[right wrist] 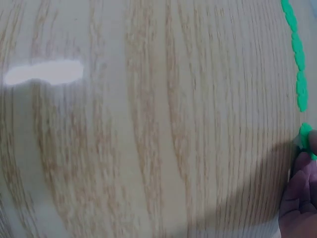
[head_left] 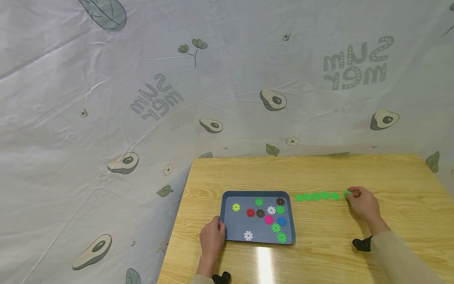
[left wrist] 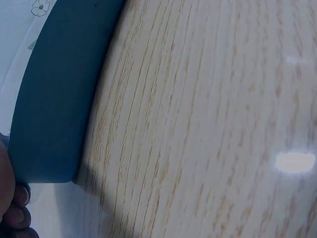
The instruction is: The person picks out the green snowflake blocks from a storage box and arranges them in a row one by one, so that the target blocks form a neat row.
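Green disc point(right wrist: 304, 133) beside green row point(head_left: 317, 196); grey tray point(head_left: 235, 225) holds multicoloured discs point(head_left: 269, 220).

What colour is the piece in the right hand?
Bright green; the piece shows best in the right wrist view.

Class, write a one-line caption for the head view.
The right hand holds a green disc beside a row of five green discs; the left hand grips a tray of assorted discs.

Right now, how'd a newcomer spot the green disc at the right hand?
On the wooden table, right of the grey tray, runs a row of five green discs. Past its right end, the right hand pinches one green disc. It alone is held, a gap separating it from the row.
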{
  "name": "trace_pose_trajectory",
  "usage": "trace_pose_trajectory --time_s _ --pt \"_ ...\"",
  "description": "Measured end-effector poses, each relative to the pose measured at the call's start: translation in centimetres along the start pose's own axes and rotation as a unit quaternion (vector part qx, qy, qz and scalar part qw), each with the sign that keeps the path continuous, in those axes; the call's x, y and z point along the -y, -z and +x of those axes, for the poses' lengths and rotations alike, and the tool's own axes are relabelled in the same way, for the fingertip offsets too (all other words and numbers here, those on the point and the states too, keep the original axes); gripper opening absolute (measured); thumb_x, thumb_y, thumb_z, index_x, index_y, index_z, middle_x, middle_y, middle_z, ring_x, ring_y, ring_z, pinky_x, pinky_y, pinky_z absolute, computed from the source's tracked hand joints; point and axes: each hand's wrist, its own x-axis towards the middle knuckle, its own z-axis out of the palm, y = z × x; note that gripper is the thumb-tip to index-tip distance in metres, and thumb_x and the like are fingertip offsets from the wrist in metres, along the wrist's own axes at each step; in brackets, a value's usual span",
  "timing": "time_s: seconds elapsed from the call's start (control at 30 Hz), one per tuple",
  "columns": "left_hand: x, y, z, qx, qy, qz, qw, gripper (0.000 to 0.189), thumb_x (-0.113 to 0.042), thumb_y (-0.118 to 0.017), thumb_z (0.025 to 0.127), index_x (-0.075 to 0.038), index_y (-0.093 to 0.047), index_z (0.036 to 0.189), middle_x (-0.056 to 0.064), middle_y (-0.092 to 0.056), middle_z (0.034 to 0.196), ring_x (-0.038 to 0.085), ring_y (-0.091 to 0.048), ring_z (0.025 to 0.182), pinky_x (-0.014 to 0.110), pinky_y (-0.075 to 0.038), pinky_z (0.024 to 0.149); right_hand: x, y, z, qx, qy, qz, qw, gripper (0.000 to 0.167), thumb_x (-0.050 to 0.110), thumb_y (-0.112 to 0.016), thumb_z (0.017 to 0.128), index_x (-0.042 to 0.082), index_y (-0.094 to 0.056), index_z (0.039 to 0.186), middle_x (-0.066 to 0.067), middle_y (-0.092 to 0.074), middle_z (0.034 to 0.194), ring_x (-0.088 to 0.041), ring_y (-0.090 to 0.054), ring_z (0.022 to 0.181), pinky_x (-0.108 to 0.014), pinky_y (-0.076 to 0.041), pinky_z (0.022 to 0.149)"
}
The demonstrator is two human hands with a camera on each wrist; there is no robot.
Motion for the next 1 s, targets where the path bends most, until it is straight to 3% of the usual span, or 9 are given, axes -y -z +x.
trace_pose_trajectory --time_s 0.27,0.63,0.87,1.0 --pt "-0.1 0.2 0.0 -0.004 -0.002 -0.002 1.0 0.005 -0.009 -0.069 0.091 -0.005 -0.074 0.091 0.003 -0.063 0.063 0.009 -0.041 0.045 0.03 -0.036 0.041 -0.2 -0.6 0.2 -0.01 0.015 -0.023 0.9996 0.041 0.026 -0.059 0.105 -0.01 -0.063 0.124 -0.028 -0.064 0.11 -0.045 -0.061 0.098 -0.049 -0.046 0.073" --pt "-0.3 0.1 0.0 0.004 0.009 0.003 0.9999 0.013 -0.009 -0.074 0.09 -0.002 -0.077 0.1 0.01 -0.072 0.073 0.015 -0.057 0.049 0.035 -0.045 0.044 0.5 -0.3 -1.0 -0.022 0.03 -0.024 0.999 0.045 0.03 -0.056 0.106 -0.011 -0.063 0.124 -0.026 -0.066 0.109 -0.043 -0.063 0.096 -0.048 -0.046 0.074" --pt "-0.2 0.2 0.0 0.003 0.008 0.001 1.0 0.011 -0.009 -0.074 0.09 -0.003 -0.077 0.099 0.009 -0.071 0.072 0.015 -0.057 0.049 0.035 -0.045 0.044 3.9 -1.6 -1.8 -0.011 0.063 -0.01 0.9979 0.044 0.028 -0.056 0.107 -0.01 -0.062 0.128 -0.025 -0.064 0.111 -0.043 -0.064 0.098 -0.05 -0.05 0.074" --pt "-0.2 0.1 0.1 0.002 0.006 0.0 1.0 0.011 -0.008 -0.074 0.09 -0.002 -0.077 0.099 0.009 -0.071 0.072 0.014 -0.056 0.048 0.035 -0.045 0.043 6.7 -3.3 -2.1 -0.007 0.082 0.007 0.9966 0.041 0.027 -0.06 0.106 -0.007 -0.063 0.128 -0.02 -0.065 0.11 -0.037 -0.067 0.096 -0.043 -0.052 0.072"
